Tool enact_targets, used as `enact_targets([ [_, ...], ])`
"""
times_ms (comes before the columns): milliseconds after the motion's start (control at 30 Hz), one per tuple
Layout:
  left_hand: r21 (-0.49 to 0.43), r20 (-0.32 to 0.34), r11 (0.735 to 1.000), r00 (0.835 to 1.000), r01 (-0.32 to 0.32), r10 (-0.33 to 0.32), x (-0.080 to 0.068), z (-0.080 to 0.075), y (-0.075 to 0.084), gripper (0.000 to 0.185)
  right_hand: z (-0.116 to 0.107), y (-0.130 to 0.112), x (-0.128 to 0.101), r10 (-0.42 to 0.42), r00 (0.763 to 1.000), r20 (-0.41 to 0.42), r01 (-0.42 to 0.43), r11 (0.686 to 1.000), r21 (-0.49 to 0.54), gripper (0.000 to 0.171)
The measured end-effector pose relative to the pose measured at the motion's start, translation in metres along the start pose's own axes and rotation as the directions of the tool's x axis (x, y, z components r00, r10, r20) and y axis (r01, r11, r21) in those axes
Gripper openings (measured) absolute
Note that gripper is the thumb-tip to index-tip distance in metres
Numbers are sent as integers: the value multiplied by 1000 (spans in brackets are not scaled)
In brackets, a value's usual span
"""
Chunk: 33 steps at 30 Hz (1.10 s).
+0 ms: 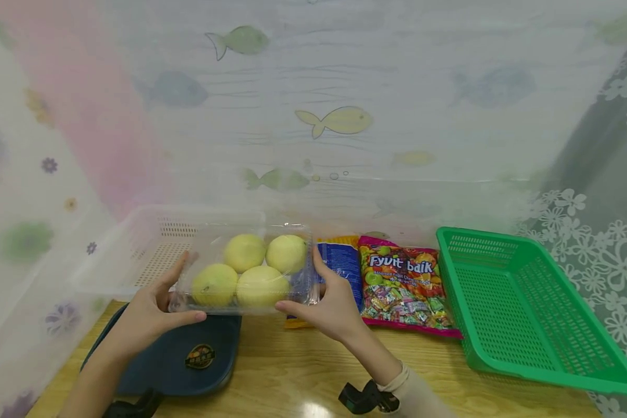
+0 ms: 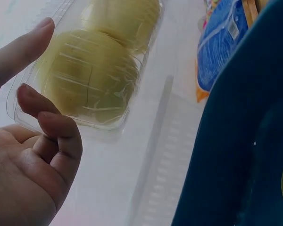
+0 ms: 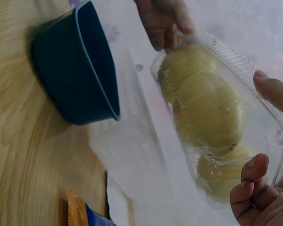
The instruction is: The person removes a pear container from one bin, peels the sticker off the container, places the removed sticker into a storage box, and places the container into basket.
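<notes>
A clear plastic clamshell box point(image 1: 248, 270) of several yellow-green round fruits is held up between both hands. My left hand point(image 1: 182, 289) grips its left end, thumb underneath and fingers along the side. My right hand point(image 1: 302, 281) grips the right end the same way. The box hangs above the near edge of a translucent white basket point(image 1: 151, 247) and a dark blue tub point(image 1: 177, 357). In the left wrist view, my left hand point(image 2: 35, 61) pinches the box's point(image 2: 94, 70) rim. In the right wrist view, my right hand point(image 3: 266, 134) clasps the box point(image 3: 203, 103) and the left hand point(image 3: 165, 21) holds its far end.
A blue snack bag point(image 1: 341, 267) and a pink fruit candy bag point(image 1: 404, 284) lie on the wooden table point(image 1: 303, 371) to the right of the hands. A green mesh basket point(image 1: 528, 313) stands at the far right. A fish-print curtain hangs behind.
</notes>
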State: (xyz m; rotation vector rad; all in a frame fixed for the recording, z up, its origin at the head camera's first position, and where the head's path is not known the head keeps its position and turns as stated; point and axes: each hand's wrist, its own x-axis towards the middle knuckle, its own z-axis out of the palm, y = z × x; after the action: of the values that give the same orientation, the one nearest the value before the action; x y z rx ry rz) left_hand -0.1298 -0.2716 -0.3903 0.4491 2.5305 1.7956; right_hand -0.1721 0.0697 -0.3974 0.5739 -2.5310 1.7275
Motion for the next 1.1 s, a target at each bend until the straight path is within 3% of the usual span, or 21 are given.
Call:
enact_targets([
  [300, -4, -21, 997, 997, -71, 71, 0, -20, -15, 106, 24, -4, 17, -41, 999, 7, 40, 998, 39, 118],
  [533, 22, -48, 992, 991, -128, 129, -1, -44, -22, 104, 41, -11, 30, -86, 996, -3, 86, 996, 15, 120],
  [667, 42, -59, 990, 989, -134, 136, -4, -57, -25, 103, 52, -17, 37, -92, 996, -7, 92, 996, 6, 120],
  [833, -36, -30, 987, 988, -154, 153, -5, -73, -26, 104, 64, -21, 45, -94, 995, 14, 94, 995, 24, 120],
  [1100, -65, -10, 991, 993, -115, 115, -5, -94, -27, 104, 78, -27, 56, -66, 996, 65, 62, 996, 56, 119],
])
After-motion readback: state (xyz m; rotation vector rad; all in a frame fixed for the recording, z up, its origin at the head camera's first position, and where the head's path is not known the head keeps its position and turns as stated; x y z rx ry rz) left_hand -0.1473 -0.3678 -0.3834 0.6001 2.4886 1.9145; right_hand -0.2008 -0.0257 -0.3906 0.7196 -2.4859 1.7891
